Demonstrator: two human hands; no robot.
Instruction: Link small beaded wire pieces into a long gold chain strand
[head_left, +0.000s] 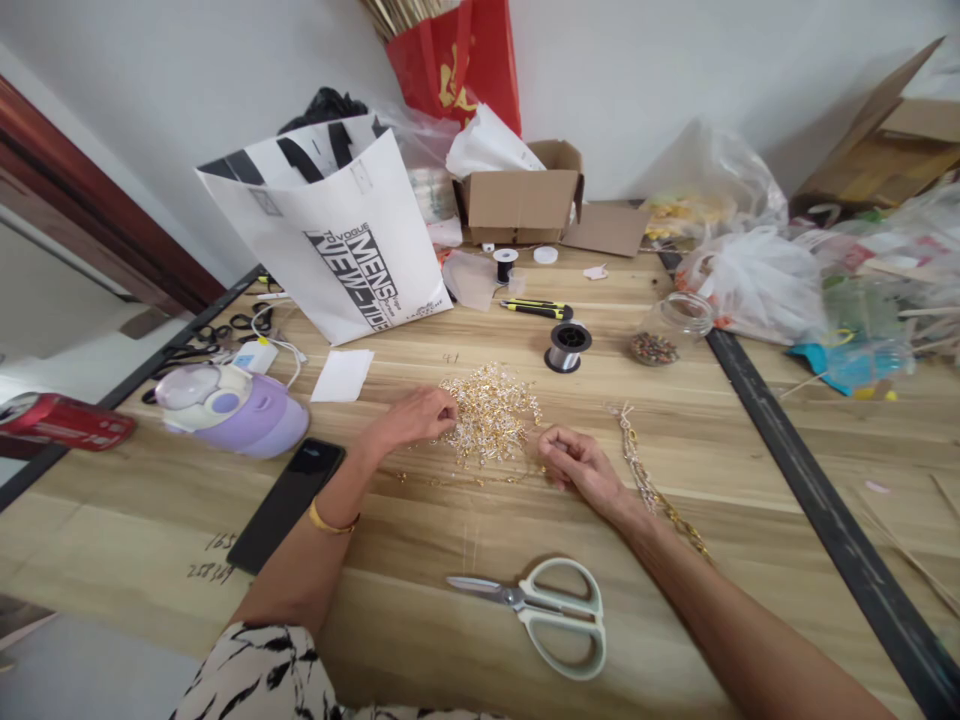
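Observation:
A heap of small gold and clear beads [491, 415] lies mid-table. My left hand [424, 414] is at the heap's left edge, fingers curled and pinched; whatever is between them is too small to tell. To the right of the heap, my right hand [579, 462] is closed in a pinch. A thin beaded strand [480, 482] runs along the near side of the heap up to its fingertips, which seem to hold the end. Beside my right wrist lie finished-looking beaded strands [637, 470] in clear and gold. White-handled scissors [536, 610] rest slightly open nearer me.
A wire spool [568, 347], a yellow-black cutter [536, 308] and a bead jar [656, 345] stand beyond the heap. On the left are a phone [289, 505], a purple bottle [240, 408], a red can [67, 420] and a white bag [352, 240]. Plastic bags [757, 280] sit right.

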